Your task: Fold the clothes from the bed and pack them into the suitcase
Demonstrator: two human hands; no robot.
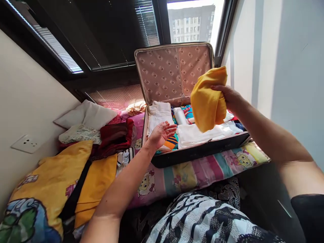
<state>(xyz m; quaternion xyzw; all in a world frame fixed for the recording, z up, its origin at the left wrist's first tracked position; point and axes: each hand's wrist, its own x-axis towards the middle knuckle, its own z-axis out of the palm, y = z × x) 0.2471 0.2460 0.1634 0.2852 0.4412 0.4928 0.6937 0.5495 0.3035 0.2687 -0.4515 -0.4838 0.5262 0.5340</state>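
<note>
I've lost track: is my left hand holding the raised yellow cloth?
No, your right hand grips the yellow cloth; your left hand is open.

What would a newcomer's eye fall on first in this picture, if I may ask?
Probably the bright yellow cloth, held up in the right hand over the right part of the open suitcase. Next would come the patterned lid lining, raised at the back before the window. The left hand, open and seemingly empty, is at the suitcase's front left, near folded white cloth.
</note>
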